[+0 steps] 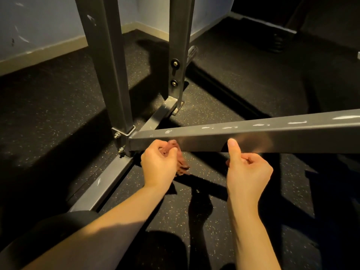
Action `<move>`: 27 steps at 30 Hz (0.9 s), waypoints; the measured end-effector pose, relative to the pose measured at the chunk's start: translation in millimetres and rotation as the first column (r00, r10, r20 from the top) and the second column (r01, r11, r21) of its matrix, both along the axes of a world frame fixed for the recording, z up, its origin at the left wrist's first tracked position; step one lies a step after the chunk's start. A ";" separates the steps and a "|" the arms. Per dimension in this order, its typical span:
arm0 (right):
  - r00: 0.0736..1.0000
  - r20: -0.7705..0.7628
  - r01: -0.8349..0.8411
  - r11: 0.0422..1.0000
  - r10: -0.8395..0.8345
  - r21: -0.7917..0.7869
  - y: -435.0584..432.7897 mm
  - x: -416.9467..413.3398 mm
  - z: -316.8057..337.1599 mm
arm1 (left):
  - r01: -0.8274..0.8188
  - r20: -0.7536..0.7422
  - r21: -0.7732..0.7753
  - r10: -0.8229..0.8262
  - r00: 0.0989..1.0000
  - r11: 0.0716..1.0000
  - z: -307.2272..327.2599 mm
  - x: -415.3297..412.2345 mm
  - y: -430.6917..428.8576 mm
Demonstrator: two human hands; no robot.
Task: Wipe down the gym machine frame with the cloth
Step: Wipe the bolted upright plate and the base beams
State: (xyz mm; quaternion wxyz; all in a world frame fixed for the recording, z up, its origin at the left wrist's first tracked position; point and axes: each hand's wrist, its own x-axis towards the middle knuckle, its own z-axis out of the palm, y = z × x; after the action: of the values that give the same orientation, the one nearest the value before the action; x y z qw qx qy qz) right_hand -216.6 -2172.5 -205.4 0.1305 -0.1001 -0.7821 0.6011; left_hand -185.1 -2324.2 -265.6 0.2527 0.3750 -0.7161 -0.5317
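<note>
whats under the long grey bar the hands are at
Under the grey bar shows speckled black floor and part of the reddish cloth. Its underside is hidden.

You had two bare hands in view: your left hand and your right hand. There was one cloth, reddish-brown, bunched in the left fist. The gym machine frame showed two upright posts, the nearer post and the farther post. Three low horizontal bars could be counted: the long bar by your hands, one floor bar and one short cross bar. Two black-washered bolts sat on the farther post, and two bolts showed at the nearer post's bracket.
</note>
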 end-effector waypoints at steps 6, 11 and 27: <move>1.000 0.006 -0.003 1.000 0.003 -0.011 -0.3 0.7 1.7 | -0.203 0.191 0.128 0.177 0.966 0.971 -22.0 -4.6 -25.1; 1.000 0.016 0.012 0.999 -0.012 -0.034 -3.8 3.7 2.7 | 0.011 -0.016 0.036 -0.010 1.000 0.999 -4.1 1.8 -0.4; 1.000 0.020 0.007 0.999 -0.007 -0.039 -3.9 1.5 2.7 | -0.160 0.082 0.100 0.152 0.985 0.982 -19.5 -7.2 -29.0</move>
State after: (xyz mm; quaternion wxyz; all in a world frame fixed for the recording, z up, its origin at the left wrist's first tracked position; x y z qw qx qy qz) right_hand -215.1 -2176.3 -202.7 0.1227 -0.1114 -0.7710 0.6149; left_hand -192.2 -2353.2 -285.0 0.2466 0.4625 -0.6639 -0.5334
